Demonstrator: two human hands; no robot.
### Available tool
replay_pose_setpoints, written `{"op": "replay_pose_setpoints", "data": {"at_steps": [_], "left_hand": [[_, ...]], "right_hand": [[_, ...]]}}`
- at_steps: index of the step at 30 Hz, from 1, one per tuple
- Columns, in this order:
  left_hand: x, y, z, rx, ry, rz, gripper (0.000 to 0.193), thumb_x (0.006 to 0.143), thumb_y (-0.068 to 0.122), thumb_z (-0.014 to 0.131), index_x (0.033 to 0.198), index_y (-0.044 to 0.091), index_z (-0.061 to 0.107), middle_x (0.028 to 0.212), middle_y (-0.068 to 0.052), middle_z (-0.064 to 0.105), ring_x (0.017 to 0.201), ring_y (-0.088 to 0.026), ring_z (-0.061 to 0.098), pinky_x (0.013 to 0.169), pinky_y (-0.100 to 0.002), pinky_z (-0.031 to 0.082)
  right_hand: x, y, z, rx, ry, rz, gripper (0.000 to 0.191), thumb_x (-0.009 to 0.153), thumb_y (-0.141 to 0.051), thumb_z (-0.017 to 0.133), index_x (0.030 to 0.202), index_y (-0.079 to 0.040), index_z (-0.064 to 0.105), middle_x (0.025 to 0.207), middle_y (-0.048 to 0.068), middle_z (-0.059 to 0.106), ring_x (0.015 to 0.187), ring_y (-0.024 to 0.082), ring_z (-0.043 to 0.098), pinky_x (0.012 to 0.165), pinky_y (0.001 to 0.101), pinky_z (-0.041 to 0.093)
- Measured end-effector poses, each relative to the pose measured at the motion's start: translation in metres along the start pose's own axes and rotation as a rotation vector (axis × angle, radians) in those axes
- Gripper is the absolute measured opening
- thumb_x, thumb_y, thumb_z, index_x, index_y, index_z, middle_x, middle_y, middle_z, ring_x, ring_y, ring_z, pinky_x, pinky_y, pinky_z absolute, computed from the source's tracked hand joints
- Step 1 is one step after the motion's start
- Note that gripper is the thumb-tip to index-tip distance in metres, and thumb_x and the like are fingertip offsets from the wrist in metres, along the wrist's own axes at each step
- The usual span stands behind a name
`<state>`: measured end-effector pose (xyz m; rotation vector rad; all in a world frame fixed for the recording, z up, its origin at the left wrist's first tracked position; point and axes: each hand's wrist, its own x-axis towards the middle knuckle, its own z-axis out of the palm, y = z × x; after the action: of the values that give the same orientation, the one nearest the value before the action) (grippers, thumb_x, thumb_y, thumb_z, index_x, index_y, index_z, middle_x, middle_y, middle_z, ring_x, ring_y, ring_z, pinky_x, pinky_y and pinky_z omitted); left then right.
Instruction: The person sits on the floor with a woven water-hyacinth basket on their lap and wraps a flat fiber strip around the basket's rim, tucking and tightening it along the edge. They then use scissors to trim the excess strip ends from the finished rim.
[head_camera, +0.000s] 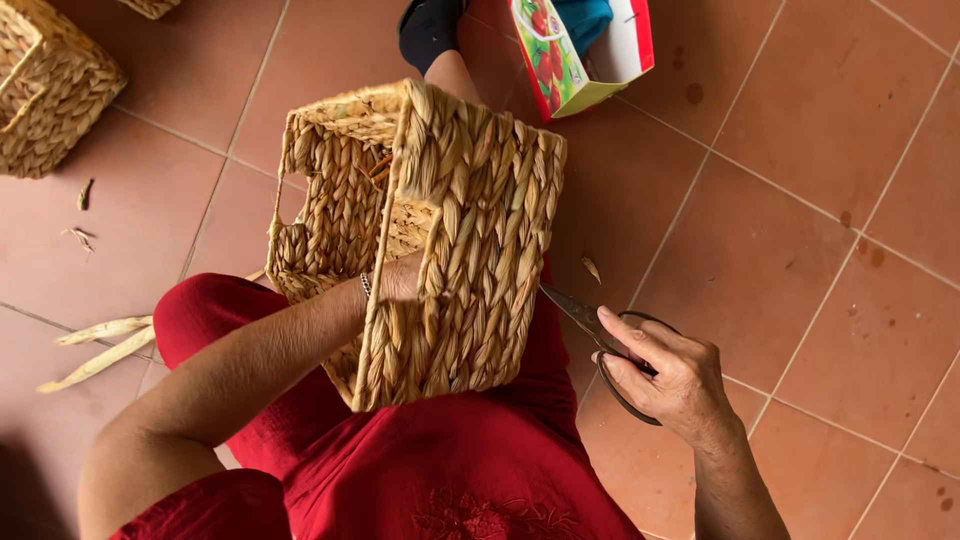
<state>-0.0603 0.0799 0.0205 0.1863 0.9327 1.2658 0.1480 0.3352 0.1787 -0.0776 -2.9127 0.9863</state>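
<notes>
A woven straw basket (460, 240) rests on its side on the person's lap, over red clothing (440, 470), with its long axis running away from the body and its open mouth turned to the person's left. The left hand (400, 278) reaches into that opening and grips the rim from inside; only the wrist, with a thin bracelet (366, 285), and part of the fingers show, the rest hidden by the woven wall. The right hand (665, 375) is just to the right of the basket, closed around the dark loop handles of a pair of scissors (600, 335). The blades point up and to the left from this hand, their tip touching or just beside the basket's lower right edge; whether the blades are parted cannot be told. Beyond the basket, well away from both hands, a colourful carton (580, 50) lies on the tiled floor (800, 200). Far to the left of the left hand sits a second woven basket (50, 90), with loose straw strips (100, 345) nearer the left elbow.
</notes>
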Motion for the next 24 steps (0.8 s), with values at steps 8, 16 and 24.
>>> {"op": "replay_pose_setpoints", "data": {"at_steps": [8,16,24], "left_hand": [[-0.011,-0.015,0.002,-0.109,0.07,-0.025,0.087,0.091,0.037,0.072,0.159,0.011,0.025,0.152,-0.014,0.047,0.135,-0.027,0.052,0.109,-0.042,0.05],[-0.017,-0.021,-0.006,-0.125,0.116,-0.028,0.083,0.092,0.04,0.069,0.158,0.009,0.029,0.15,-0.015,0.05,0.133,-0.026,0.054,0.109,-0.041,0.05],[-0.021,-0.024,-0.011,-0.141,0.143,-0.006,0.08,0.093,0.044,0.066,0.156,0.007,0.032,0.149,-0.016,0.052,0.132,-0.026,0.055,0.108,-0.041,0.05]], "right_hand": [[0.01,0.005,0.001,-0.103,0.046,-0.117,0.047,0.078,-0.012,0.083,0.124,-0.007,0.072,0.081,0.006,0.067,0.06,0.018,0.061,0.052,0.0329,0.051],[0.019,0.006,-0.001,-0.229,0.035,-0.207,0.047,0.077,-0.018,0.082,0.122,-0.01,0.073,0.077,0.004,0.06,0.06,0.018,0.057,0.051,0.0346,0.049],[0.018,0.007,0.005,-0.292,0.015,-0.258,0.051,0.077,-0.018,0.083,0.127,-0.013,0.072,0.078,0.004,0.058,0.062,0.018,0.059,0.054,0.0348,0.053]]}}
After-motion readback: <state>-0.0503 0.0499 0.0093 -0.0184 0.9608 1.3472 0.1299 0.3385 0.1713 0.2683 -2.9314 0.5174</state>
